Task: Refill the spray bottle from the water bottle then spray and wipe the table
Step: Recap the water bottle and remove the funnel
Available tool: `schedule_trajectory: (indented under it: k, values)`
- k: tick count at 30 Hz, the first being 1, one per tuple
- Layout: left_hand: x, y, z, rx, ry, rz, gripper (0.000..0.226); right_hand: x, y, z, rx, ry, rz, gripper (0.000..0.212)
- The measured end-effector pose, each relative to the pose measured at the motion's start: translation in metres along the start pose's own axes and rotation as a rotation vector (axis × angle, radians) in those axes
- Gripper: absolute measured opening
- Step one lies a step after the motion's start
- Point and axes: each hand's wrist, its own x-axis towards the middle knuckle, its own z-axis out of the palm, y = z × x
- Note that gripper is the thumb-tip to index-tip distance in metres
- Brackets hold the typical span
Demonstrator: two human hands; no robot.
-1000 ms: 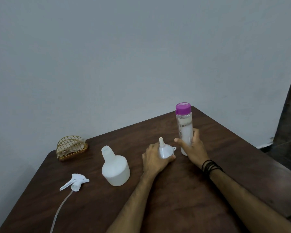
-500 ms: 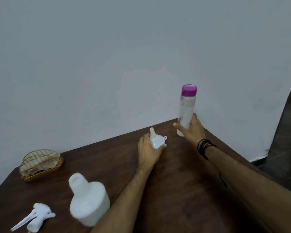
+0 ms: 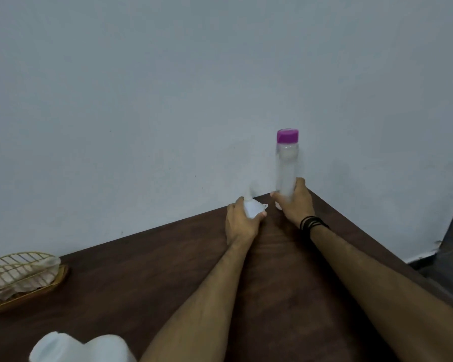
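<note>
The refill is only being set up: the table point(image 3: 285, 283) carries the open spray bottle point(image 3: 81, 348) at its near left edge, untouched. At the far corner the right hand point(image 3: 294, 203) wraps its fingers round the bottle point(image 3: 287, 165), upright, purple cap on. The left hand point(image 3: 242, 222) grips the funnel point(image 3: 253, 207), spout up. Next, probably: seat the funnel in the spray bottle and uncap.

Purple-capped water bottle point(image 3: 287, 163) upright; white spray bottle point(image 3: 81, 348), seemingly uncapped.
</note>
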Motion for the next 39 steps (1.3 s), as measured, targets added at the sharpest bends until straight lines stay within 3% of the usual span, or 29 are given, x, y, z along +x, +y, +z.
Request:
schedule_trajectory:
  k: [6,10,13,20,25,29,35,39]
  values:
    - [0.006,-0.003,0.005,0.066,-0.005,0.014,0.067,0.004,0.006,-0.001,-0.042,0.065,0.014,0.059]
    - [-0.004,0.003,-0.004,-0.005,-0.030,-0.027,0.119,-0.006,0.003,-0.007,-0.047,0.062,0.025,0.091]
    - [-0.020,0.001,-0.015,-0.091,-0.015,-0.053,0.129,-0.022,-0.004,-0.014,-0.058,0.110,0.036,0.108]
    - [-0.090,-0.005,-0.034,0.061,-0.117,0.015,0.098,-0.091,-0.019,-0.027,-0.145,0.233,-0.059,0.082]
    - [-0.166,-0.003,-0.062,0.225,-0.241,0.135,0.071,-0.152,-0.034,-0.030,-0.185,0.049,-0.081,0.058]
    - [-0.230,-0.011,-0.099,0.290,-0.294,0.214,0.062,-0.194,-0.048,-0.026,-0.181,-0.087,-0.123,0.049]
    - [-0.306,-0.041,-0.168,0.362,-0.274,0.226,0.060,-0.259,-0.079,-0.011,-0.134,-0.275,-0.176,0.043]
    - [-0.343,-0.064,-0.216,0.448,-0.137,0.282,0.030,-0.303,-0.105,0.012,-0.009,-0.387,-0.193,0.042]
